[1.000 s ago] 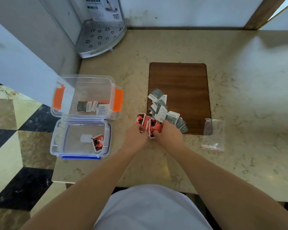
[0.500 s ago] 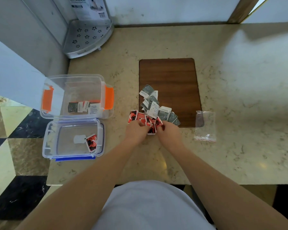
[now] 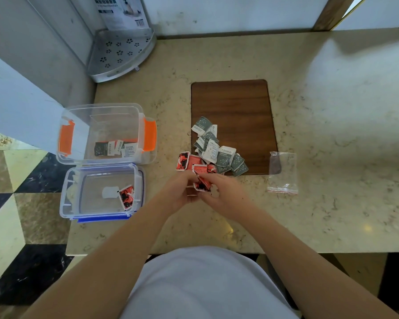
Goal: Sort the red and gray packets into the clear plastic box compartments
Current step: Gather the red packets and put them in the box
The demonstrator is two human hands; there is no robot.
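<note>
A pile of gray packets (image 3: 213, 145) lies on the near left corner of a brown wooden board (image 3: 234, 107). Red packets (image 3: 189, 161) lie on the counter just left of that pile. My left hand (image 3: 181, 192) and my right hand (image 3: 221, 192) meet below the pile, both pinching one red packet (image 3: 202, 181). To the left, a clear box with orange clips (image 3: 106, 132) holds a few gray packets (image 3: 115, 148). In front of it a clear blue-rimmed box (image 3: 101, 191) holds one red packet (image 3: 126, 196).
An empty clear zip bag (image 3: 283, 172) lies right of the board. A perforated metal corner shelf (image 3: 120, 54) stands at the back left by the wall. The counter's left edge drops to a checkered floor (image 3: 14, 180) beside the boxes.
Both hands drew back toward me from the red packets, lifting one red packet between them. The camera view shifted slightly.
</note>
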